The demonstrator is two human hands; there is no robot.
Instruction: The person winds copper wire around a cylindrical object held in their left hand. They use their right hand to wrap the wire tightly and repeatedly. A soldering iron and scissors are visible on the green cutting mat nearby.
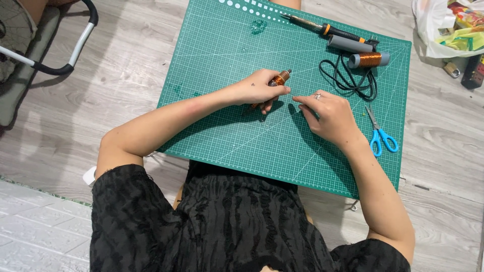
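Note:
My left hand (pixel 258 89) grips a small rod wound with copper wire (pixel 280 78) over the middle of a green cutting mat (pixel 222 45). My right hand (pixel 327 116) rests on the mat just to its right, fingertips pinched together close to the left hand's thumb; any thin wire held between them is too fine to see.
At the mat's far right lie a soldering iron (pixel 327 29), a grey tube (pixel 350 45), a copper wire spool (pixel 369 60) and a coiled black cord (pixel 350 78). Blue-handled scissors (pixel 380 135) lie right of my right hand. A plastic bag (pixel 448 27) sits on the floor.

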